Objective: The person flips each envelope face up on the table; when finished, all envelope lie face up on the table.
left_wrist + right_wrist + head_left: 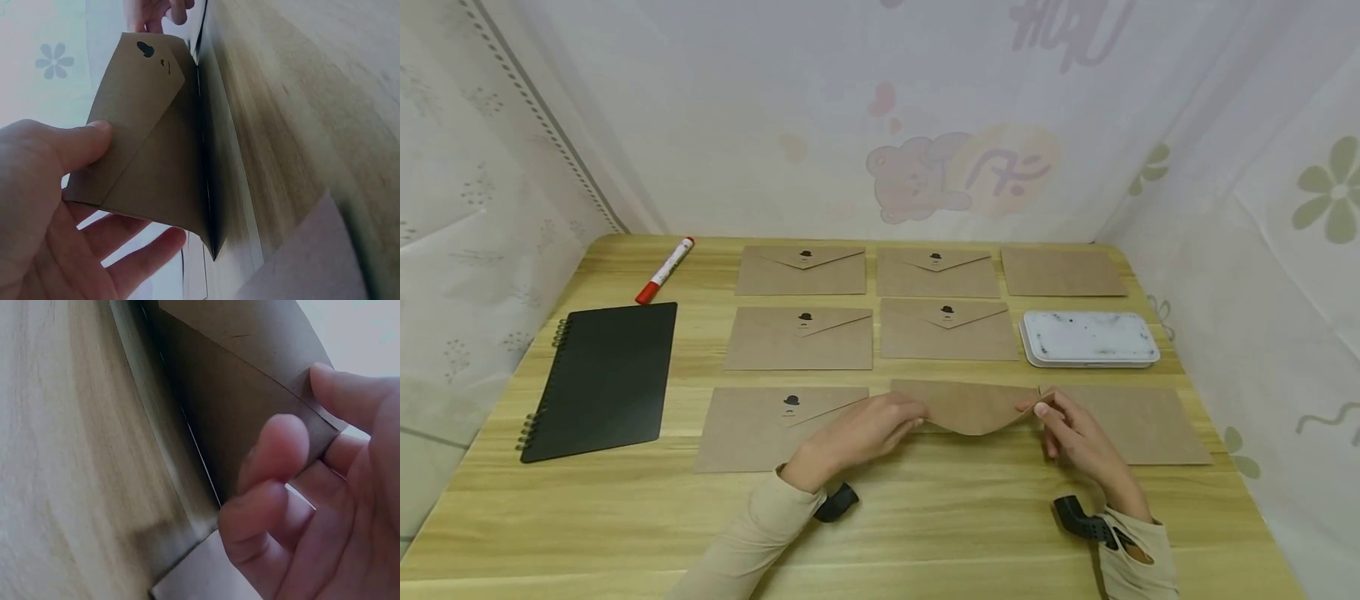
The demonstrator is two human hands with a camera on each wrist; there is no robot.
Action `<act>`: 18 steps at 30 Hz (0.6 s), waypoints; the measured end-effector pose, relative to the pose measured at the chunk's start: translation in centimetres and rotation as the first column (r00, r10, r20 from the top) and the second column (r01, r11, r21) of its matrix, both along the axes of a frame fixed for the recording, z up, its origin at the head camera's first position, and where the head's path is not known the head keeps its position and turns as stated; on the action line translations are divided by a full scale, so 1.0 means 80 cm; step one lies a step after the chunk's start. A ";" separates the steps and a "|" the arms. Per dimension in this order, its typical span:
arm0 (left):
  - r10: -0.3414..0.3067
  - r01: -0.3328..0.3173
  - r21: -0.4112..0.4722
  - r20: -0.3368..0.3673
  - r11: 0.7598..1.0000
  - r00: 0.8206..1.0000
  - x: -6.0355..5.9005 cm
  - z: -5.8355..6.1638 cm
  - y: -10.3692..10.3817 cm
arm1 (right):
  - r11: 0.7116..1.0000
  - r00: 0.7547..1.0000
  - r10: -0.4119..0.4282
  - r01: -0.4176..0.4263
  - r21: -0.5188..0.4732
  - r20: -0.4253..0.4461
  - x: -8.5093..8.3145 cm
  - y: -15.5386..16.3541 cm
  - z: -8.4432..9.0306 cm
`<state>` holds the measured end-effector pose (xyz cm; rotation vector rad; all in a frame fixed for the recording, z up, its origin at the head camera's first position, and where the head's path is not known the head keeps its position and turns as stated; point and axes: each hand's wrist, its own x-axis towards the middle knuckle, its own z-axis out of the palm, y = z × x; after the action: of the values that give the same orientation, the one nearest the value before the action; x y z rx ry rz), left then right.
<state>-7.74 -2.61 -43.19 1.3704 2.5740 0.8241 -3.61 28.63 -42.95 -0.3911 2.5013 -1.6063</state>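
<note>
A brown paper envelope (973, 406) is bowed and tilted up between my two hands, its plain face showing in the head view. At its left end my left hand (868, 429) pinches it between thumb and fingers. My right hand (1078, 433) pinches the opposite corner the same way. The left wrist view shows the underside of this envelope (144, 144), with a pointed flap and a small black hat print; its lower edge is close to the table. Beside my left hand lies a flap-up envelope (752, 429), and a plain-side-up envelope (1157, 425) lies beside my right hand.
Several more envelopes (801, 337) lie in rows behind, most flap side up; a plain one (1063, 272) is at the back right. A white tin case (1090, 339) sits at right. To the left are a black spiral notebook (606, 379) and a red-capped marker (665, 271).
</note>
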 end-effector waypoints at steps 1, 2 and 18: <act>0.002 -0.002 0.010 0.024 1.000 1.000 0.000 0.001 -0.001 | 1.000 1.000 0.002 -0.002 -0.002 -0.002 0.000 0.000 0.000; 0.006 -0.007 0.024 0.043 1.000 0.999 -0.001 0.001 -0.001 | 1.000 1.000 0.002 -0.002 -0.004 -0.005 -0.001 0.000 0.001; 0.048 -0.071 0.112 0.199 0.991 0.979 -0.007 -0.002 -0.004 | 0.998 0.998 -0.059 0.059 0.028 -0.014 -0.001 -0.005 0.007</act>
<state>-8.28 -2.91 -43.33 1.1785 2.4597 1.0795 -3.67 28.19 -42.39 -0.3283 2.5656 -1.5918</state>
